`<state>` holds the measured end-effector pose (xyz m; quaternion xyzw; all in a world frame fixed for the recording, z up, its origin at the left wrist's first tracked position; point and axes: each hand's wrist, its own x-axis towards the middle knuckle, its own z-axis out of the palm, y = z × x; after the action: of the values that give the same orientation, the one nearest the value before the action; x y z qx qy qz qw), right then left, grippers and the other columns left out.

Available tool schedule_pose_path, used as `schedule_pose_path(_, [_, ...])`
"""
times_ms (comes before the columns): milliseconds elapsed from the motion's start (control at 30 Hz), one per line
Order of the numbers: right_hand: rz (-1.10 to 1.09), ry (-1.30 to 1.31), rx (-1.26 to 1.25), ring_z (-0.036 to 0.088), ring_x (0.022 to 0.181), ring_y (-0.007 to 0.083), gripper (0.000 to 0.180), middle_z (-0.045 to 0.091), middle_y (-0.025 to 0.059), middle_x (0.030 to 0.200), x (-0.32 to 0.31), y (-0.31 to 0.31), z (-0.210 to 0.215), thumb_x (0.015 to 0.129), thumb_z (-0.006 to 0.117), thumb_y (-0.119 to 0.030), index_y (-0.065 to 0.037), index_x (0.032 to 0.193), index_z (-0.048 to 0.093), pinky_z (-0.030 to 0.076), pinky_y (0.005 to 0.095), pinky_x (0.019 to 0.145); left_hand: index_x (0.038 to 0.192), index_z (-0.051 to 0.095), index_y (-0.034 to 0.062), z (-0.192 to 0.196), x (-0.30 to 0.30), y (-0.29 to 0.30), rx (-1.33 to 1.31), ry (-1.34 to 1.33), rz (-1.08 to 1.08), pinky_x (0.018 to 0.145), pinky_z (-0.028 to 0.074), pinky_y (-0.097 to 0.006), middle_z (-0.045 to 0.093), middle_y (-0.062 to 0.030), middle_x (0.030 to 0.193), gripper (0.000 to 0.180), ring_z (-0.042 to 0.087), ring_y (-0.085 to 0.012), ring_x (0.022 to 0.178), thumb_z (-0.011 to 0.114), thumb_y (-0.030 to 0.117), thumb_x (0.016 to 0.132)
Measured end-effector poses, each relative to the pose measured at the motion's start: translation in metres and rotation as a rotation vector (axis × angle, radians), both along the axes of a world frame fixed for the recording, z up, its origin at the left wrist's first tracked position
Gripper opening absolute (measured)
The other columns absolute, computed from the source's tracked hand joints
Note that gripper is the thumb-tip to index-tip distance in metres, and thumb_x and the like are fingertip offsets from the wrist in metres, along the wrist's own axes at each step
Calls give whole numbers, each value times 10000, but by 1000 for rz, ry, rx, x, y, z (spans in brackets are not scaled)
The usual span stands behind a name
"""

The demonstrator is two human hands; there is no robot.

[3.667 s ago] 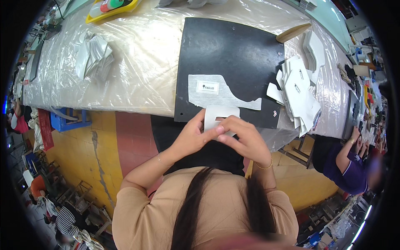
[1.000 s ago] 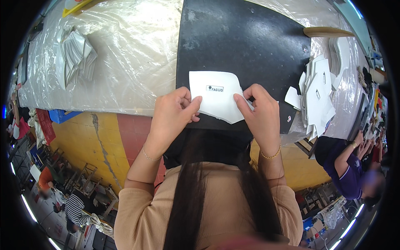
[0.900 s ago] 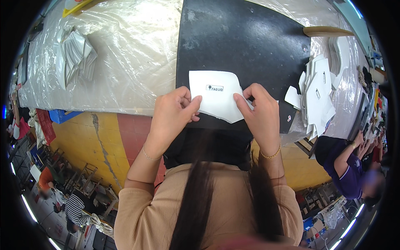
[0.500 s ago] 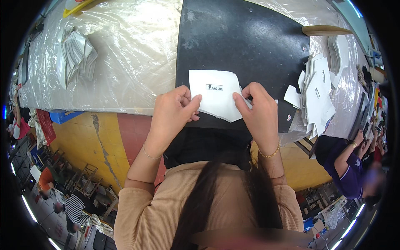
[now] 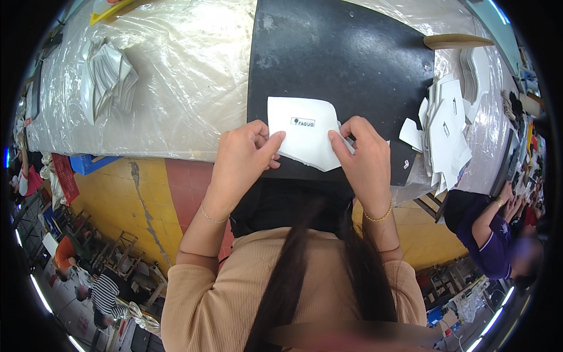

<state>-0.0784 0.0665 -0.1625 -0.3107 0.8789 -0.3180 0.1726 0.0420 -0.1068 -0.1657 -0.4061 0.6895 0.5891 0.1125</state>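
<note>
Both hands have separated: in the earliest frame they met near the close edge of the mat, and now they stand apart at opposite sides of the workpiece. Left hand: thumb and fingers pressed together on the left edge of the flat white panel with a curved upper right corner. Right hand: thumb and fingers clamped on the right edge, covering part of it. The white panel is spread between the hands, above the near part of the black rectangular mat; whether it touches the mat cannot be told. Its upper face carries a small rectangular dark-printed label.

Surroundings: a tan flat wooden piece overlaps the mat's far right corner. A loose pile of white cut panels lies along the right edge, near the right hand. Beyond it is a neat stack of curved white pieces. A small white-and-red scrap lies at the mat's lower right. To the left, a fanned white stack rests on the clear plastic sheeting.

Container: a yellow tray, cut off by the upper border, holds a white-and-red object, only partly visible.
</note>
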Motion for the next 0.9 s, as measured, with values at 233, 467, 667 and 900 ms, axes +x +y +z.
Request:
schedule_pose_path(233, [-80,-160,-47,479,503,137,207,602,80,683,-1,7,7,903,701,-160,-2,857,575,405,284,501,824,636,-46,2,-1,0,3,-9,-9,491,516,-215,673,-87,659,285,676,-113,573,719,215,904])
schedule_pose_path(467, [-231,-84,-58,557,541,148,188,614,96,686,-19,25,14,937,669,-184,-22,889,585,430,280,531,827,639,-35,4,-2,1,-45,-9,-70,503,512,-211,659,-77,659,296,668,-113,576,733,237,895])
schedule_pose_path(667, [-255,-342,-236,517,602,46,180,611,44,645,-37,44,18,924,682,-152,-10,888,577,409,218,547,893,647,-21,4,-2,-7,213,8,84,529,518,-212,661,-85,691,291,673,-129,592,681,264,939])
schedule_pose_path(900, [-72,-368,-64,645,625,228,199,642,134,712,-15,21,4,902,694,-173,-8,870,587,475,303,597,966,644,-20,10,16,-9,105,108,187,577,490,-205,665,-74,768,221,655,-111,659,659,201,952])
